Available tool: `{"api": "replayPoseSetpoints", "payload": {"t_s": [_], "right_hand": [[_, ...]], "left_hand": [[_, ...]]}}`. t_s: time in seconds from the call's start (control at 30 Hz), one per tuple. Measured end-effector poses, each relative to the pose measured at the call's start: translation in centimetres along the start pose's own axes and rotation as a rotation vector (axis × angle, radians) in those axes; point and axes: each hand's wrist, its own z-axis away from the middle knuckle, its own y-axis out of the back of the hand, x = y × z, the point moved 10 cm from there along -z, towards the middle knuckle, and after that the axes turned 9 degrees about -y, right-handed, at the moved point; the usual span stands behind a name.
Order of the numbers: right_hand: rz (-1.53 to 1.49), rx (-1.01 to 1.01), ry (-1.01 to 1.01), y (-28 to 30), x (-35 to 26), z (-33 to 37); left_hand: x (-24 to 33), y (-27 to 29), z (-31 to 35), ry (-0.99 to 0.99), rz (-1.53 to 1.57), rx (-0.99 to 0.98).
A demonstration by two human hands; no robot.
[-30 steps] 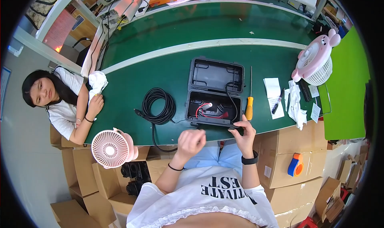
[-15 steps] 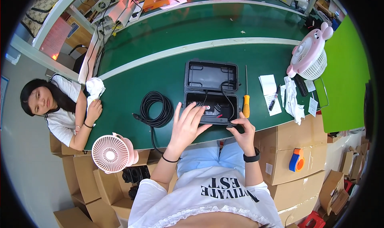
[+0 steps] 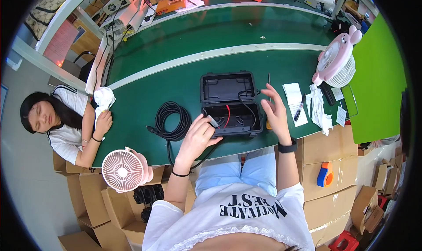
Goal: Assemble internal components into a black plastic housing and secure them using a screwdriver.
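Observation:
An open black plastic case (image 3: 239, 131) stands on the green bench in front of me, its lid (image 3: 227, 87) tipped back on the far side. Inside it a red wire (image 3: 228, 115) arches up and a black cable runs down from the lid side. My left hand (image 3: 195, 136) is closed at the case's near left corner, thumb along the front wall. A small grey piece (image 3: 213, 121) shows at its fingertips; whether it is gripped I cannot tell. Raised just right of the case, my right hand (image 3: 277, 112) is open and empty, partly hiding a screwdriver (image 3: 269, 123).
A coiled black cable (image 3: 172, 121) lies left of the case. To the right are a paper pad (image 3: 293, 103), a marker (image 3: 299, 112) and white cloth (image 3: 321, 114). Pink fans (image 3: 122, 170) stand left and far right. A co-worker's arm (image 3: 102, 125) rests on the bench's left end.
My right hand has left the case's near right corner and risen, fingers spreading. My left hand has drawn back to the near left corner. The red wire now stands up in view; the case has turned slightly.

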Motion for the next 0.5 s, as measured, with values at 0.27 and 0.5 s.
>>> {"api": "replayPoseSetpoints", "payload": {"t_s": [0.27, 0.5], "right_hand": [[0.18, -0.017, -0.164, -2.7, 3.8, -4.8], [-0.072, -0.226, -0.063, -4.7, 3.5, -5.0]], "left_hand": [[3.3, 0.7, -0.8, -0.028, 0.019, -0.064], [4.1, -1.6, -0.8, 0.017, -0.168, -0.243]]}}
